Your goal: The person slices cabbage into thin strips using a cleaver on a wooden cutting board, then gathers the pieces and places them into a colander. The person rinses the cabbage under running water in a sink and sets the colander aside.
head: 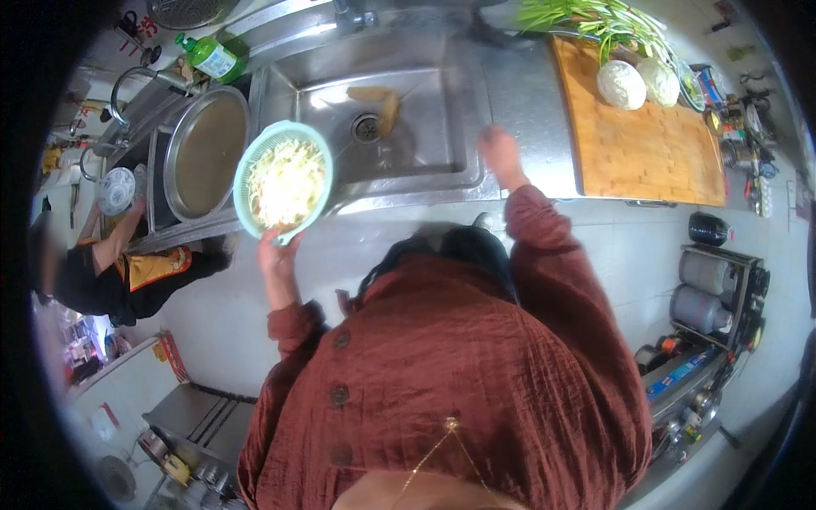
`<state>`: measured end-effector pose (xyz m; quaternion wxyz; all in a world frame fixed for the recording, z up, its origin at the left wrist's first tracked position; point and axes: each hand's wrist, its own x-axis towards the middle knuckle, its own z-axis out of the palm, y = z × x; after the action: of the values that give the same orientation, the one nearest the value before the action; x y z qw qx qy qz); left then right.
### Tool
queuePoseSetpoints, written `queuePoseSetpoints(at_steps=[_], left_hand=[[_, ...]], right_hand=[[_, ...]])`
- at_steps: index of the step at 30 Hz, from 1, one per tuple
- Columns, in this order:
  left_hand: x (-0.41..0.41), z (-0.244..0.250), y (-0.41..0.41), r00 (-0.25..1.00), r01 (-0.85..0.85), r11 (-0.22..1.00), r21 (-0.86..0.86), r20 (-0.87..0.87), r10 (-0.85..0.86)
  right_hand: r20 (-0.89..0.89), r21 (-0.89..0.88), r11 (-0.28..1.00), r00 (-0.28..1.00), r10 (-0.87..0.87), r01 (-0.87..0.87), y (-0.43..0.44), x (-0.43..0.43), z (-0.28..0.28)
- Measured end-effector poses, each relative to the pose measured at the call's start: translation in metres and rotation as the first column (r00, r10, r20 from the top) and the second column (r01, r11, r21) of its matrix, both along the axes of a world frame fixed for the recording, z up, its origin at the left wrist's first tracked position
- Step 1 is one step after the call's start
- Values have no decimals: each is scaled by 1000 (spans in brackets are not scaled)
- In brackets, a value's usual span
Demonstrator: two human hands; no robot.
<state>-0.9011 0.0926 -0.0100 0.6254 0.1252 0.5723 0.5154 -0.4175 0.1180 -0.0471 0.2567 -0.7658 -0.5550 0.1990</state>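
Observation:
My left hand (279, 255) grips the short handle of a pale green plastic colander (240, 185) at the sink's left front corner. Shredded pale vegetable (287, 182), probably cabbage, fills much of it. Over the right rim of the stainless steel sink (414, 162) is my right hand (502, 156), blurred, its fingers seemingly curled; whether they enclose anything is unclear. Two long tan pieces (387, 115), possibly root vegetables, lie in the basin beside the drain strainer (366, 129).
Left of the sink stands a large round metal basin (207, 153) of cloudy water, with a green pump bottle (213, 58) behind. Farther left, a person holds a patterned bowl (117, 191). A wooden cutting board (644, 153) bears cabbage heads (621, 86) and leafy greens (612, 22).

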Motion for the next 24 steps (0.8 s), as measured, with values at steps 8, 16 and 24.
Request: queuePoseSetpoints(at_steps=[8, 16, 24], left_hand=[[-7, -11, 1, 999, 28, 998, 48, 30, -29], [-15, -20, 6, 999, 51, 998, 24, 11, -51], [11, 2, -4, 997, -30, 993, 112, 75, 21]], right_hand=[[-396, -108, 911, 823, -407, 398, -83, 31, 30], [-227, 116, 991, 973, -35, 63, -93, -55, -33], [-436, -74, 986, 894, 100, -147, 72, -122, 70]])
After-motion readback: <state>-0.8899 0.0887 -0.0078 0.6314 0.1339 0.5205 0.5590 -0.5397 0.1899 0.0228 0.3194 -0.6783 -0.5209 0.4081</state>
